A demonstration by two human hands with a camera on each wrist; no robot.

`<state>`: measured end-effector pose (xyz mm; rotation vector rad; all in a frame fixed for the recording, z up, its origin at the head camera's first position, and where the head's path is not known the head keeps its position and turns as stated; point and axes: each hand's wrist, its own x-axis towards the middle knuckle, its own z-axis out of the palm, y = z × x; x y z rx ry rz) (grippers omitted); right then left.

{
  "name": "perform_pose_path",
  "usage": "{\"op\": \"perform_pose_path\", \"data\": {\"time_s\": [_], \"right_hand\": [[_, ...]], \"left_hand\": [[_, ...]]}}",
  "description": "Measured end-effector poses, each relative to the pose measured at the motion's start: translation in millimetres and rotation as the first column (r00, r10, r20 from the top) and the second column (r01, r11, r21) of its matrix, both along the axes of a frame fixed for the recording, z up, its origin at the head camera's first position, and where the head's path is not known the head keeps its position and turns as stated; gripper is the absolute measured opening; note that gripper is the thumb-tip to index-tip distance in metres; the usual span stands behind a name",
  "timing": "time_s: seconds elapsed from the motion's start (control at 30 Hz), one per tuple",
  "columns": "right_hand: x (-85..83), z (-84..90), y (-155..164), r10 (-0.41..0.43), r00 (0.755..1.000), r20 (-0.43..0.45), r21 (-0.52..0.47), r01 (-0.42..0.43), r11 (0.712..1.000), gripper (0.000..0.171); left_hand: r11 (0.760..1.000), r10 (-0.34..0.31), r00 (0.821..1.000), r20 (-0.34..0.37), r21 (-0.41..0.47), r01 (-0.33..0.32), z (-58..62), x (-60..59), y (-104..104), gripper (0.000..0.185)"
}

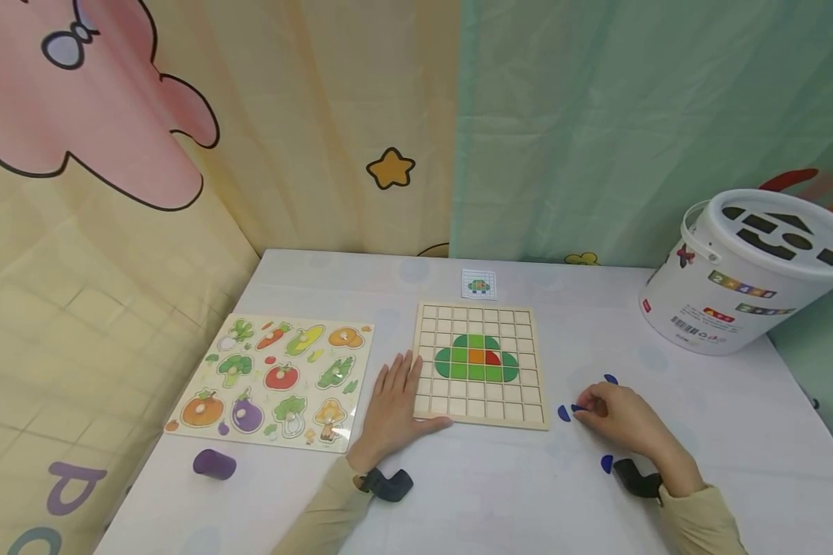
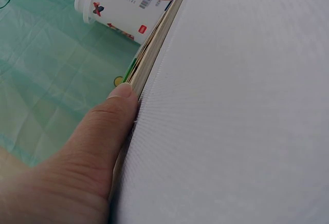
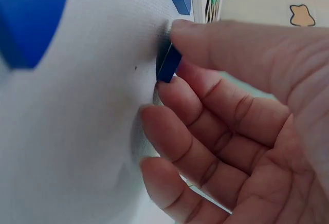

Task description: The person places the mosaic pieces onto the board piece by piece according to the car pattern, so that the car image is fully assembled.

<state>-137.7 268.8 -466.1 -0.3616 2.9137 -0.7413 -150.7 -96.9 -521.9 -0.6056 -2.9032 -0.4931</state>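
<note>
Blue piece (image 1: 578,408): at the surface (image 1: 500,486), right of the grid board (image 1: 475,405)
Right hand (image 1: 625,420): grip pinches the blue piece between thumb and fingers
Left hand (image 1: 392,412): grip relaxed, fingers extended at the grid board's left edge, thumb at its near edge
Grid board: bears green, orange and red tiles (image 1: 460,355)
Loose blue pieces (image 1: 564,414): three, lying near the right hand

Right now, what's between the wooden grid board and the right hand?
A loose blue block lies there, near another blue block the right hand pinches; the head view shows it.
</note>
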Motion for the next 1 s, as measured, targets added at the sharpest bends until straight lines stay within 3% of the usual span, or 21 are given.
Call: {"op": "perform_pose_path", "data": {"time_s": [0.6,0.8,1.0], "right_hand": [[0.4,-2.1,-2.0,-0.039,0.999,0.019,0.021,0.038,0.999,0.011],[-2.6,-1.2,-7.0,-0.036,0.997,-0.068,0.026,0.038,0.999,0.008],[-6.6,-0.4,-26.4,-0.004,0.989,-0.148,-0.035,-0.001,0.999,0.008]], "left_hand": [[1.0,0.006,1.0,0.016,-0.012,-0.006,-0.7,-0.1,-0.1,0.111],[1.0,0.006,1.0,0.015,-0.014,-0.006,-0.9,-0.1,-0.2,0.111],[1.0,0.005,1.0,0.019,-0.011,-0.004,0.6,0.3,0.3,0.111]]}}
